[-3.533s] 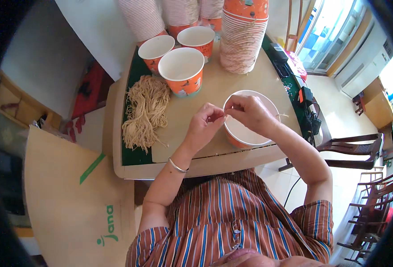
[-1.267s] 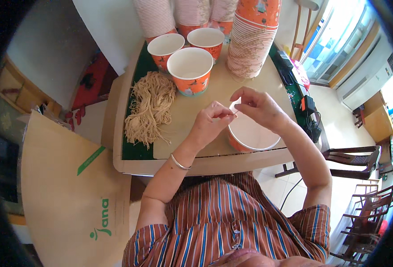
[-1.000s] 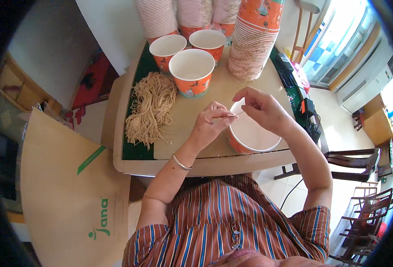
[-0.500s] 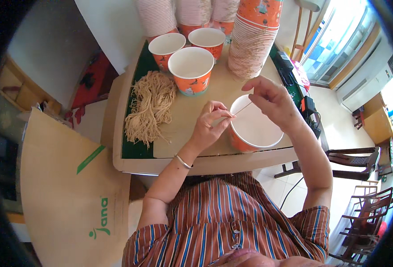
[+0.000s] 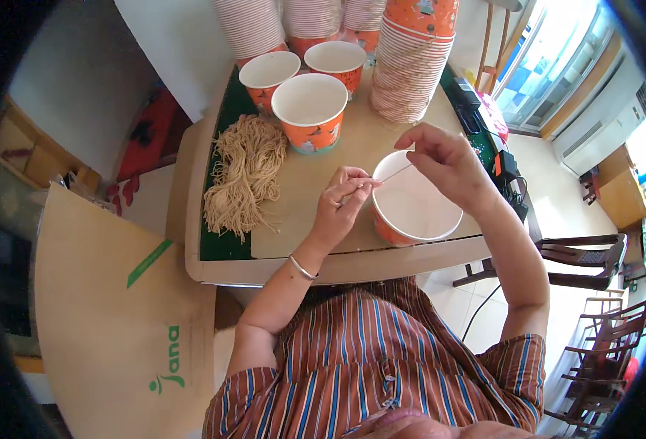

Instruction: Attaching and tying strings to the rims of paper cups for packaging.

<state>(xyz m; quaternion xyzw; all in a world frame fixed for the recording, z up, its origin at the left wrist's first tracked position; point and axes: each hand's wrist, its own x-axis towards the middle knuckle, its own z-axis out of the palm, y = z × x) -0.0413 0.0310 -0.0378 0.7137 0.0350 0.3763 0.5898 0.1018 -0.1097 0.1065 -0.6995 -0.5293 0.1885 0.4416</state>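
Observation:
A thin beige string (image 5: 395, 173) runs between my two hands, above the left rim of a white-lined orange paper bucket (image 5: 421, 212). My left hand (image 5: 339, 205), with a bangle at the wrist, pinches one end just outside that rim. Over the bucket's far right side, my right hand (image 5: 451, 168) pinches the other end with thumb and forefinger. Whether the string is tied to the bucket cannot be seen. To the left on the table lies a bundle of beige strings (image 5: 246, 172). An orange paper bucket (image 5: 312, 132) stands beyond my left hand.
Two more open buckets stand behind, one at the left (image 5: 261, 94) and one at the right (image 5: 345, 73). Tall nested bucket stacks (image 5: 410, 69) line the table's back. Black power adapters (image 5: 505, 164) sit along the right edge. A cardboard sheet (image 5: 118, 314) leans at the left.
Both hands keep their pinch on the string. My left fingertips have shifted slightly left with their end. The whole scene sits a little higher and further left in the picture.

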